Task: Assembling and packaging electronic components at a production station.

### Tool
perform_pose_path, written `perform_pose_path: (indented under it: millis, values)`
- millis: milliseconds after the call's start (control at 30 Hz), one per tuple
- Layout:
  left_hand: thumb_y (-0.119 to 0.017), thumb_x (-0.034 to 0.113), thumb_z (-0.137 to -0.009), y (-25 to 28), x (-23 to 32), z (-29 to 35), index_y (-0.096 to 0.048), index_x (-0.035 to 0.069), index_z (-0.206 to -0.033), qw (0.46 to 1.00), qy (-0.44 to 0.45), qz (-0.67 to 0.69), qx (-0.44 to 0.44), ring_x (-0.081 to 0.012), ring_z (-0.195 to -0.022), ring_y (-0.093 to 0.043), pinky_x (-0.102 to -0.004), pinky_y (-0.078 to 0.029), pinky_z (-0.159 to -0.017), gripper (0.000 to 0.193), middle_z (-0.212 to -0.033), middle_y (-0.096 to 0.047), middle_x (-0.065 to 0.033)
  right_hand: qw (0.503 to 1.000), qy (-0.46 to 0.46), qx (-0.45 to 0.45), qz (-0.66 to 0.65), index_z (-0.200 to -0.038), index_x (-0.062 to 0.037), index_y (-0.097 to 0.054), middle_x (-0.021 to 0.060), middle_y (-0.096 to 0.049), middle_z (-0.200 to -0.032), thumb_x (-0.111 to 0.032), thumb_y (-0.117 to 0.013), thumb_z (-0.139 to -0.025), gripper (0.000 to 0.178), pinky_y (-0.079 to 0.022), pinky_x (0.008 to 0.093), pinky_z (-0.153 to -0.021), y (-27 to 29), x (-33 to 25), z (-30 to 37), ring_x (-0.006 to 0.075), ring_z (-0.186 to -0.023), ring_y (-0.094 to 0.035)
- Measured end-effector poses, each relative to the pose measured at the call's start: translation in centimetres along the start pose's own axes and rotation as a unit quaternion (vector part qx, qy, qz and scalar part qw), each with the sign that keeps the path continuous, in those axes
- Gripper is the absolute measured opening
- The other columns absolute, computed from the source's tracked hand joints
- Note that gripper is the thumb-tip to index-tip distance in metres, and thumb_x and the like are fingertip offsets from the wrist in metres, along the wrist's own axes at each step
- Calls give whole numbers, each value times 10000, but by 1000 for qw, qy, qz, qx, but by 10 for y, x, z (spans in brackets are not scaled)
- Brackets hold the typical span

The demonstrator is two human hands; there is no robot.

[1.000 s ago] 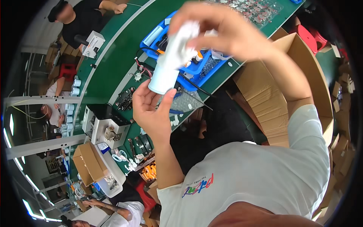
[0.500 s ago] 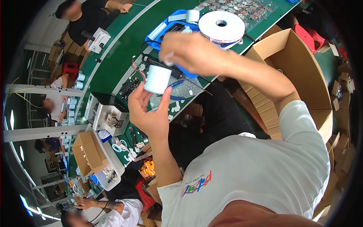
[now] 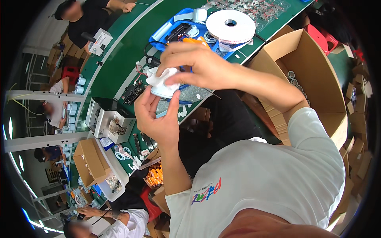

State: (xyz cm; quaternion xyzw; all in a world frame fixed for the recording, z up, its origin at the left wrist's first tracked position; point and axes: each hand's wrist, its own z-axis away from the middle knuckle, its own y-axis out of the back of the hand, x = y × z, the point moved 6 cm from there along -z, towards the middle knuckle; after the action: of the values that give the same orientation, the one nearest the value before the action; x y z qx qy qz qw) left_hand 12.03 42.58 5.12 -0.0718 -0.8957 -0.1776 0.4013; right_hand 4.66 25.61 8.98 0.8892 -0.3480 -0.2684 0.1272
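My left hand (image 3: pixel 158 115) grips a pale, smooth cylindrical housing (image 3: pixel 163 93) by its lower end, fingers on one side and thumb on the other. My right hand (image 3: pixel 196 65) pinches a crumpled white cloth or tissue (image 3: pixel 159 76) and presses it over the housing's upper part, which the cloth mostly hides. Under the hands lie a sheet of clear bubble wrap (image 3: pixel 198 92) and a blue-handled tool (image 3: pixel 185 102), partly covered. A black-handled corded tool (image 3: pixel 152 61) shows just behind the cloth.
A blue tray (image 3: pixel 155 44) with round and orange parts stands beyond my right hand, beside a large white label reel (image 3: pixel 216 25). To the right is a big open carton (image 3: pixel 278 47). At left are a metal bench machine (image 3: pixel 113 121) and a small carton (image 3: pixel 89 160). Co-workers sit nearby.
My right hand has moved slightly down onto the housing, and the white cloth now spreads over it. The housing, upright and uncovered before, now sits tilted in my left hand.
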Motion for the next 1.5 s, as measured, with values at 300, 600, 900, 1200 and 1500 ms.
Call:
perform_pose_path:
  millis: [300, 600, 900, 1200, 1500]
  values:
    - [-925, -58, -756, 0, -1, -1, -619, -39, -1309, 1000, 15, 0, 16, -271, -1054, -741, -381, -655, -958, 632, -1226, -684, -182, 934, -287, 25, -213, -1089, -30, -740, 40, -710, -1017, -80, -827, -923, 194, -516, 277, -774, -11, 29, 13, 145, -927, -649]
    - [-933, -50, -752, -8, 6, 4, -622, -34, -1312, 999, -38, -40, -4, -271, -1048, -739, -392, -651, -963, 641, -1218, -683, -170, 865, -437, 25, -246, -1042, -18, -716, 36, -727, -942, -101, -801, -966, 141, -500, 229, -762, -21, 40, 27, 88, -840, -629]
    - [-935, -37, -756, -7, -5, 5, -622, -24, -1322, 998, 60, 26, -4, -269, -1076, -730, -401, -655, -971, 647, -1255, -673, -159, 915, -265, 94, -288, -993, 28, -790, 53, -718, -823, -160, -814, -971, 190, -421, 225, -593, -24, 33, 30, 85, -654, -551]
    - [-939, -32, -755, -3, 0, 7, -619, -31, -1329, 999, 3, 25, -30, -279, -1116, -717, -406, -650, -994, 658, -1289, -656, -171, 837, -401, 119, -354, -1063, 7, -796, 96, -757, -1047, -118, -761, -1004, 142, -522, 273, -734, 7, 57, 40, 127, -809, -627]
    - [-945, -32, -746, -5, 3, 3, -614, -26, -1349, 996, -78, -21, -27, -287, -1141, -706, -398, -646, -1005, 688, -1318, -638, -175, 985, -143, 98, -26, -1043, 7, -801, 86, -716, -1090, -99, -787, -943, 147, -510, 299, -751, 23, 21, 26, 176, -872, -624]
